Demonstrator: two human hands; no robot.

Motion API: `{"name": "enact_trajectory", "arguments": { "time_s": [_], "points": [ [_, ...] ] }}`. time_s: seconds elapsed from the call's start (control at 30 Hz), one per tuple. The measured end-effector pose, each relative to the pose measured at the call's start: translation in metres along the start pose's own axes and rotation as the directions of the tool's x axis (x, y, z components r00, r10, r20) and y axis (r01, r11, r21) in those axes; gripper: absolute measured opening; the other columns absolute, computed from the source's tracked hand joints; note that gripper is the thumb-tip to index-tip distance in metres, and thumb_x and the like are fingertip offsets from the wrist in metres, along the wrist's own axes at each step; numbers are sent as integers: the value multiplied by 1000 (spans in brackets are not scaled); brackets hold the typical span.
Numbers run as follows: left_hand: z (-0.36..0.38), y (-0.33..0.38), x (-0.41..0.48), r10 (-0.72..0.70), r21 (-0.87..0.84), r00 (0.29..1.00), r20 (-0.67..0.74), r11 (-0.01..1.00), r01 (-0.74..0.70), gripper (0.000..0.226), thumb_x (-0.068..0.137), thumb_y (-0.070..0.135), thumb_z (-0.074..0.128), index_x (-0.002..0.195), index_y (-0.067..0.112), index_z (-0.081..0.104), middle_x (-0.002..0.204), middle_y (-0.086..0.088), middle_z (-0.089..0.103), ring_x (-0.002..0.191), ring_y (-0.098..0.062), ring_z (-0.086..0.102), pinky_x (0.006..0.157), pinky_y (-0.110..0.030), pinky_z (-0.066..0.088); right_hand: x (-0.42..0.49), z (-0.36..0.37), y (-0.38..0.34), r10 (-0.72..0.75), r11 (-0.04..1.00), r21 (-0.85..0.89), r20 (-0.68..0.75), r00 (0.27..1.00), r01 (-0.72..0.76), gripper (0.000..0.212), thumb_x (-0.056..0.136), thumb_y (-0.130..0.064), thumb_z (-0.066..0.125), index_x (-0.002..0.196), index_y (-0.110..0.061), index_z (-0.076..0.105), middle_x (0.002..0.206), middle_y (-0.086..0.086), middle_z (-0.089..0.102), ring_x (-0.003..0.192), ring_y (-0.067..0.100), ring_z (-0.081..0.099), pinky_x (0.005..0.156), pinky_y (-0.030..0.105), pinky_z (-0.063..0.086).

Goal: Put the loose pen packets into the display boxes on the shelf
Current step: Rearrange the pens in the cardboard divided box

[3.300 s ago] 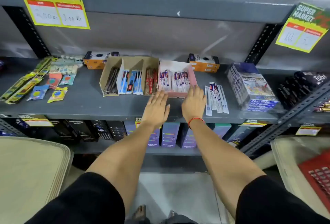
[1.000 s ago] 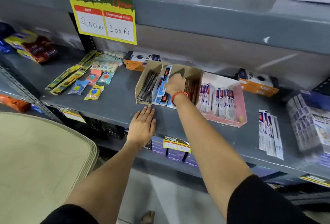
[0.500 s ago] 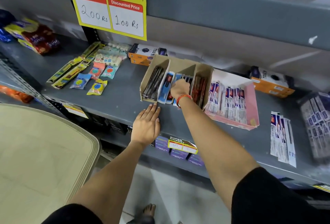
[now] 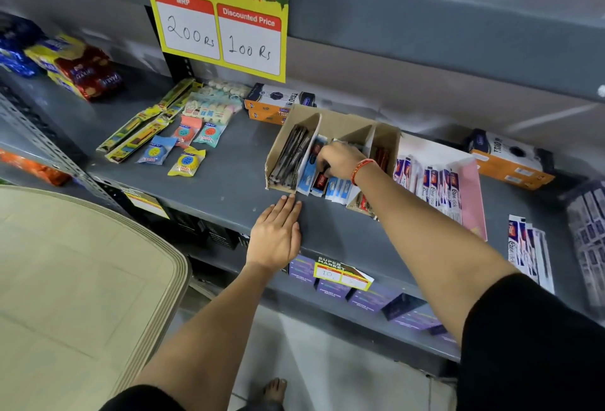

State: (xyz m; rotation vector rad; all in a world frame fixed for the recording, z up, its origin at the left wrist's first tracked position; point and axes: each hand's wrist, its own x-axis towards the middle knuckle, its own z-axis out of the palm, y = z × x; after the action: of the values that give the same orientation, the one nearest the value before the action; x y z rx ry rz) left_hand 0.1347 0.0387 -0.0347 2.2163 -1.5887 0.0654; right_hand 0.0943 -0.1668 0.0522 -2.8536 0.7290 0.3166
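Our right hand (image 4: 340, 162) curls into the brown divided box (image 4: 330, 148), fingers closed among the blue pen packets (image 4: 337, 186); we should square them upright. Left hand (image 4: 276, 235) lies flat and empty on the shelf (image 4: 203, 188). Loose packets (image 4: 527, 247) wait beyond the pink box (image 4: 471, 194).

A brown box (image 4: 334, 126) with dividers sits on the grey shelf (image 4: 229, 188), holding dark, blue and red packets upright. Touching its right side, a pink box (image 4: 471, 194) holds white packets. Loose packets (image 4: 527, 250) lie flat further right.
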Motion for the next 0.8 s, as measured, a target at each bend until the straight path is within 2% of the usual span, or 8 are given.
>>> {"name": "enact_trajectory", "arguments": {
  "time_s": [0.1, 0.23, 0.4, 0.5, 0.63, 0.7, 0.77, 0.8],
  "points": [
    [0, 0, 0, 0, -5, 1000, -1, 1000, 0, 49, 88, 21, 30, 118, -1, 61, 125, -19, 60, 118, -33, 56, 98, -45, 46, 5, -4, 4, -63, 995, -72, 25, 998, 65, 27, 81, -7, 70, 107, -15, 69, 121, 10, 63, 108, 31, 60, 88, 37, 49],
    [1, 0, -1, -7, -3, 1000, -1, 1000, 7, 49, 88, 21, 30, 118, 0, 61, 125, -19, 60, 118, -32, 56, 98, -45, 46, 11, -9, 5, -114, 990, -70, 83, 990, 120, 31, 79, -5, 73, 107, -15, 67, 120, 8, 63, 107, 29, 60, 87, 38, 50],
    [0, 0, -1, -12, 0, 1000, 11, 1000, 12, 49, 88, 22, 29, 120, 0, 60, 126, -19, 59, 119, -33, 55, 100, -45, 45, 15, -11, 7, -162, 983, -66, 103, 981, 169, 22, 76, -5, 76, 97, -13, 73, 113, 8, 66, 101, 28, 61, 79, 31, 48],
    [2, -1, -1, -11, 5, 1000, 13, 1000, 11, 50, 88, 22, 29, 120, 0, 60, 127, -19, 60, 119, -32, 55, 100, -45, 45, 12, -11, 13, -174, 984, -16, 69, 982, 175, 16, 76, -4, 75, 91, -9, 74, 107, 7, 68, 101, 27, 61, 83, 32, 49],
    [3, -2, 0, -10, 7, 1000, 18, 1000, 9, 50, 88, 22, 28, 120, 0, 60, 126, -19, 60, 119, -32, 55, 100, -45, 45, -2, -26, 23, -125, 970, 194, -110, 986, 145, 11, 81, -6, 71, 92, -7, 73, 103, 3, 65, 107, 24, 59, 99, 36, 45],
    [4, -3, 0, -12, 8, 1000, 21, 1000, 12, 50, 89, 22, 29, 121, 1, 60, 127, -18, 60, 120, -31, 54, 100, -44, 44, -9, -36, 28, -46, 898, 418, -213, 976, 134, 10, 83, -8, 69, 93, -4, 71, 99, -1, 67, 105, 21, 59, 103, 36, 44],
    [5, -3, 0, -11, 10, 1000, 18, 1000, 11, 49, 89, 22, 29, 121, 1, 60, 127, -18, 60, 120, -31, 54, 100, -43, 43, -11, -45, 29, 147, 762, 635, -362, 921, 129, 12, 86, -8, 67, 94, 0, 68, 90, -8, 63, 94, 14, 59, 93, 22, 48],
    [5, -3, 0, -11, 8, 1000, 15, 1000, 11, 49, 89, 22, 29, 121, 1, 60, 127, -18, 60, 120, -31, 54, 100, -43, 43, -9, -49, 28, 274, 707, 694, -449, 851, 138, 13, 86, -7, 67, 96, 1, 68, 90, -7, 64, 87, 11, 60, 84, 15, 50]
  ]
}}
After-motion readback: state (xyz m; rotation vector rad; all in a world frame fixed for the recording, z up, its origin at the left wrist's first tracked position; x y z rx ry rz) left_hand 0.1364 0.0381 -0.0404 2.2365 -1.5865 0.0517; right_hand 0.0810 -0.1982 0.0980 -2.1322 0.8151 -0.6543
